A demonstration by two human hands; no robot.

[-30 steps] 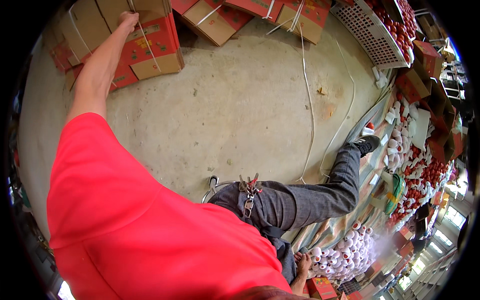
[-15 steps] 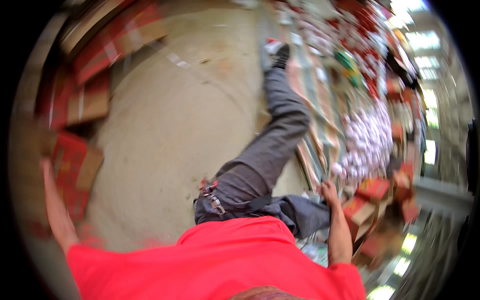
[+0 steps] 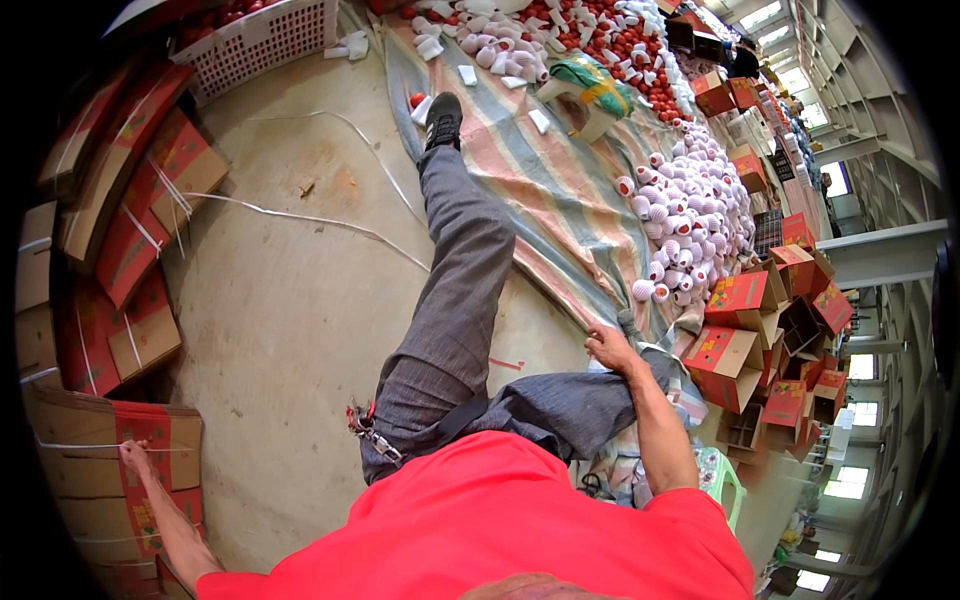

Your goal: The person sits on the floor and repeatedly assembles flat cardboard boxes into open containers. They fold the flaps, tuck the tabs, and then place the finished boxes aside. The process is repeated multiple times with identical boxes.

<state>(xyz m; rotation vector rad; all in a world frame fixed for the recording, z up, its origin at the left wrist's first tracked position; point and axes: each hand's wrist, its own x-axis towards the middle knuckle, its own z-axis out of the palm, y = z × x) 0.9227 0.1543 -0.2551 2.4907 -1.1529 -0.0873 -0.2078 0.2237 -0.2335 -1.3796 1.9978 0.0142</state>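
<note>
At the lower left, our left hand [image 3: 135, 457] has its fingers closed around the white strap [image 3: 90, 446] of a bundle of flattened red-and-brown cartons [image 3: 100, 482] on the floor [image 3: 280, 330]. Our right hand [image 3: 612, 350] is beside our grey trouser leg [image 3: 565, 405], its fingers loosely curled; we cannot tell whether they hold anything. Beyond it, we see net-wrapped red fruit [image 3: 695, 220] heaped near the striped sheet [image 3: 530, 170].

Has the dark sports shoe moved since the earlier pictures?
No, not visibly: the shoe stays at the edge of the pink-and-grey striped sheet, beside a round red fruit.
</note>
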